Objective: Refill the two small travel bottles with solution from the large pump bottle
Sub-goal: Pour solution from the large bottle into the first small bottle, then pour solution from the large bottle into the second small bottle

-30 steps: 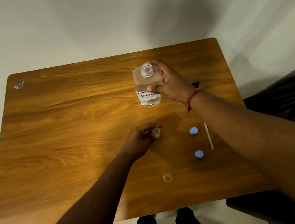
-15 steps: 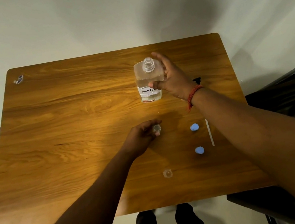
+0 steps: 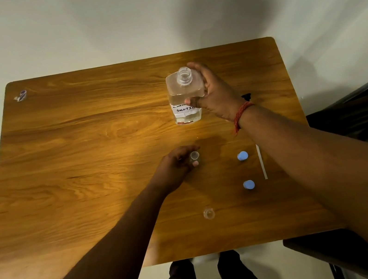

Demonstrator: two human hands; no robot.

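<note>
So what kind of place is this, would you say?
Probably a plain room set up for a tabletop task: a lone wooden table against a bare white wall, holding only the large bottle.

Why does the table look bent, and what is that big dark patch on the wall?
Head view: the wide-angle lens bows the table edges; the dark patch on the wall is a shadow, probably the person's, cast by a light behind them; warm glare brightens the wood mid-table; the near edge and forearms look soft.
</note>
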